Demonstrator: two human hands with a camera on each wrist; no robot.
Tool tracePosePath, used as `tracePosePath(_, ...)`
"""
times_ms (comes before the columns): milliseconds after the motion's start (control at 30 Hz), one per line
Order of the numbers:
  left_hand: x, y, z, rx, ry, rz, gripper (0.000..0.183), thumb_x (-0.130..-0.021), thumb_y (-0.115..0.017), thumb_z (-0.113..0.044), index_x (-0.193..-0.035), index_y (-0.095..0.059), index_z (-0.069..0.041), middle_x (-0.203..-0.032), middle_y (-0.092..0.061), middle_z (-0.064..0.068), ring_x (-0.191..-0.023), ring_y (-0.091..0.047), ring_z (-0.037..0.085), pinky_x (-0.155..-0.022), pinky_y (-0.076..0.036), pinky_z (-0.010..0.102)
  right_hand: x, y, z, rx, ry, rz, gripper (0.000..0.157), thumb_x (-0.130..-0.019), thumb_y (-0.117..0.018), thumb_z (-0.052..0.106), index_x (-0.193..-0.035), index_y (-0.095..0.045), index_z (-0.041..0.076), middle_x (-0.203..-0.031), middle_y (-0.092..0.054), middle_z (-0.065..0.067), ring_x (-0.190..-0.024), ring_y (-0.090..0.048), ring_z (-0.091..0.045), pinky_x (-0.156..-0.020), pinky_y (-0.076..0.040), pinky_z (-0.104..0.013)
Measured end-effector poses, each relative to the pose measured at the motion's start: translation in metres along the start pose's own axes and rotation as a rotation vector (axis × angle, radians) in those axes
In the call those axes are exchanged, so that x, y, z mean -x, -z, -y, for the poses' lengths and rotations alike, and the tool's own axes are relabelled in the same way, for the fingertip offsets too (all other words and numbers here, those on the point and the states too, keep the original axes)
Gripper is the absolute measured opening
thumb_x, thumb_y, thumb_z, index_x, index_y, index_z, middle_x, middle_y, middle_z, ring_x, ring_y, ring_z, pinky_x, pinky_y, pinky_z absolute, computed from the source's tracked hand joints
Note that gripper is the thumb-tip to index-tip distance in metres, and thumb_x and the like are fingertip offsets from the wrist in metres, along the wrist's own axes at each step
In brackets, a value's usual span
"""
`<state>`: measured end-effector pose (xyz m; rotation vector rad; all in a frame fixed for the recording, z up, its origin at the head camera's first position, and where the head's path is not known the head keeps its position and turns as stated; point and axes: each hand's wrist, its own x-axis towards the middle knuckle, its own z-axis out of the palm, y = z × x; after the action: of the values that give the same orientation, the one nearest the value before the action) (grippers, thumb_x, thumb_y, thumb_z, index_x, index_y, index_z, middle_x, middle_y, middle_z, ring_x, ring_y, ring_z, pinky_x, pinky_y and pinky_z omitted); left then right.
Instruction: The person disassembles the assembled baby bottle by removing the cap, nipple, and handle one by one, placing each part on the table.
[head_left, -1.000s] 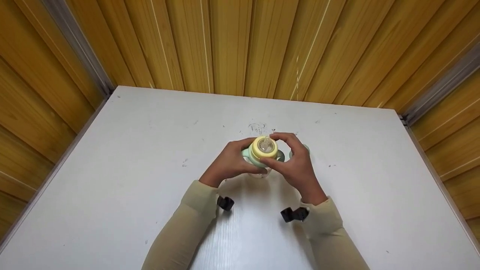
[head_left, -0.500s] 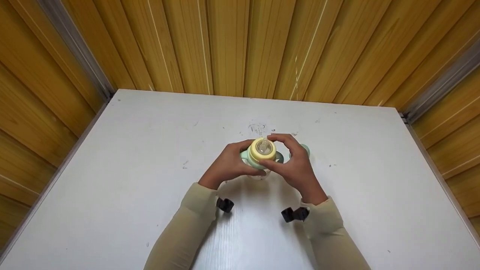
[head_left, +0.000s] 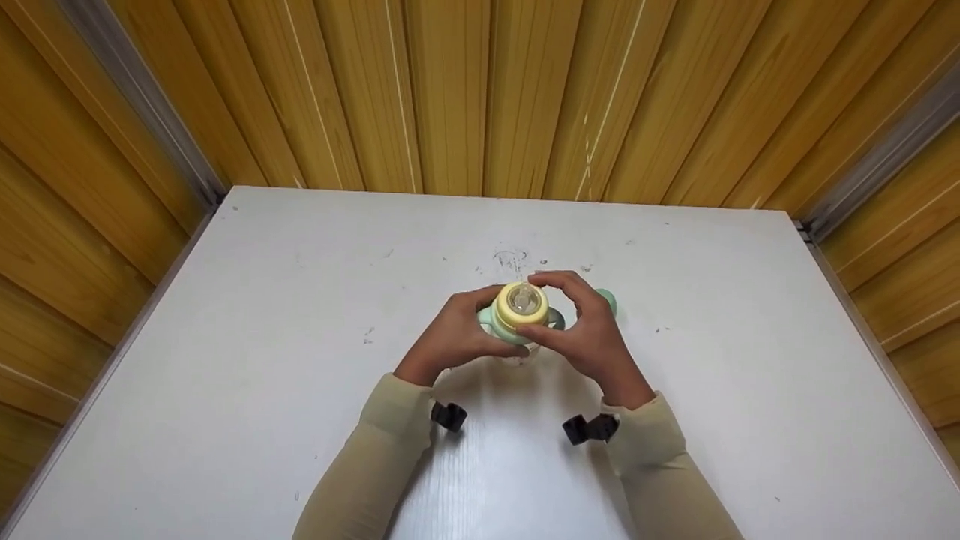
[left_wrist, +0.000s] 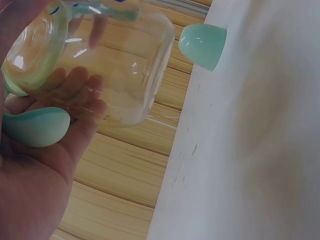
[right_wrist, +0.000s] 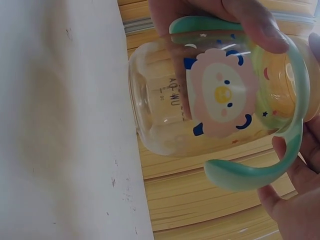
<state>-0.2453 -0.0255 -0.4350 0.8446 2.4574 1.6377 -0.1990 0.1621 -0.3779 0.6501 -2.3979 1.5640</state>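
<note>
Steadying a clear baby bottle [right_wrist: 225, 95] about midway between the left and right edges of the worktop [head_left: 225, 360], the left hand [head_left: 457, 330] grips it below the neck among its 2 green handles [right_wrist: 240, 175], thumb near, fingers behind. The right hand [head_left: 589, 330] pinches the yellow collar [head_left: 503, 309] round the teat [head_left: 523, 298] between thumb and finger. The bottle looks near upright, its base apparently just off the surface. A green domed cap [left_wrist: 202, 46] stands toward the far edge, partly behind the right hand. Turning the collar seems the step in hand; which way, I cannot tell. Hold the body firm, keep the collar level against cross-threading, and keep fingertips off the teat.
</note>
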Motion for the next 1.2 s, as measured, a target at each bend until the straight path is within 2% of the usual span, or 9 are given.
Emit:
tracePosePath(200, 0.003, -0.005, -0.001, 0.000, -0.003, -0.005, 0.072, -0.053, -0.084, -0.046, -0.118, -0.054, -0.037, -0.107, -0.062, -0.017, -0.093, -0.058, 0.006, -0.081, -0.048, 0.030, 0.005, 0.001, 0.000, -0.002, 0.005, 0.000, 0.054, -0.068, -0.079, 0.017, -0.116, -0.057, 0.007, -0.116, -0.057, -0.007, -0.116, -0.048, -0.018, -0.105, -0.031, -0.044)
tracePosePath(333, 0.008, -0.011, 0.005, 0.008, 0.033, 0.022, 0.072, -0.053, -0.084, -0.047, -0.118, -0.053, -0.040, -0.109, -0.061, -0.019, -0.095, -0.057, 0.005, -0.082, -0.048, 0.030, 0.012, -0.001, -0.005, 0.019, -0.018, 0.007, 0.055, -0.068, -0.080, 0.018, -0.116, -0.057, 0.004, -0.116, -0.058, -0.006, -0.116, -0.049, -0.019, -0.104, -0.032, -0.045)
tracePosePath(467, 0.008, -0.013, 0.006, 0.020, 0.047, 0.009, 0.072, -0.052, -0.084, -0.048, -0.118, -0.054, -0.039, -0.108, -0.061, -0.018, -0.094, -0.057, 0.006, -0.082, -0.048, 0.031, 0.011, 0.000, -0.007, 0.012, -0.014, 0.022, 0.056, -0.067, -0.080, 0.018, -0.116, -0.057, 0.003, -0.116, -0.058, -0.007, -0.115, -0.050, -0.019, -0.102, -0.033, -0.045)
tracePosePath(700, 0.001, -0.011, -0.007, 0.015, -0.002, -0.003, 0.073, -0.055, -0.082, -0.050, -0.121, -0.052, -0.038, -0.111, -0.060, -0.018, -0.096, -0.057, 0.005, -0.082, -0.049, 0.030, 0.004, 0.012, -0.002, -0.035, 0.005, 0.020, 0.055, -0.066, -0.080, 0.014, -0.116, -0.058, 0.005, -0.117, -0.057, -0.006, -0.119, -0.046, -0.016, -0.105, -0.030, -0.043)
tracePosePath(800, 0.005, -0.014, -0.010, 0.024, 0.000, 0.009, 0.074, -0.055, -0.082, -0.049, -0.121, -0.052, -0.037, -0.111, -0.060, -0.018, -0.095, -0.057, 0.005, -0.081, -0.049, 0.029, 0.006, 0.014, -0.003, -0.048, 0.006, 0.047, 0.055, -0.066, -0.080, 0.014, -0.116, -0.058, 0.006, -0.118, -0.057, -0.006, -0.120, -0.045, -0.016, -0.107, -0.030, -0.037)
tracePosePath(867, 0.008, -0.015, -0.011, 0.030, 0.003, 0.017, 0.073, -0.056, -0.082, -0.048, -0.121, -0.052, -0.038, -0.110, -0.060, -0.018, -0.094, -0.057, 0.006, -0.080, -0.049, 0.029, 0.007, 0.015, -0.008, -0.047, 0.008, 0.067, 0.054, -0.066, -0.081, 0.016, -0.116, -0.059, 0.011, -0.117, -0.058, -0.002, -0.120, -0.046, -0.015, -0.106, -0.031, -0.031)
tracePosePath(967, 0.010, -0.014, -0.014, 0.025, -0.021, 0.021, 0.072, -0.056, -0.082, -0.048, -0.121, -0.052, -0.038, -0.110, -0.060, -0.018, -0.094, -0.057, 0.006, -0.080, -0.049, 0.028, 0.006, 0.017, -0.016, -0.063, 0.034, 0.090, 0.054, -0.066, -0.080, 0.014, -0.116, -0.060, 0.014, -0.118, -0.058, -0.001, -0.119, -0.046, -0.015, -0.106, -0.031, -0.026)
tracePosePath(1100, 0.008, -0.011, -0.018, 0.007, -0.063, 0.025, 0.072, -0.056, -0.081, -0.049, -0.121, -0.052, -0.038, -0.110, -0.061, -0.017, -0.094, -0.058, 0.005, -0.080, -0.049, 0.027, 0.004, 0.021, -0.008, -0.091, 0.073, 0.129, 0.054, -0.067, -0.078, 0.007, -0.117, -0.058, 0.005, -0.119, -0.057, -0.009, -0.116, -0.048, -0.016, -0.104, -0.033, -0.025)
tracePosePath(1200, 0.008, -0.012, -0.019, 0.003, -0.070, 0.030, 0.072, -0.056, -0.081, -0.050, -0.121, -0.052, -0.037, -0.109, -0.061, -0.017, -0.093, -0.058, 0.005, -0.079, -0.049, 0.027, 0.006, 0.025, 0.000, -0.103, 0.069, 0.142, 0.054, -0.067, -0.078, 0.004, -0.117, -0.057, 0.001, -0.118, -0.057, -0.011, -0.114, -0.049, -0.015, -0.103, -0.034, -0.025)
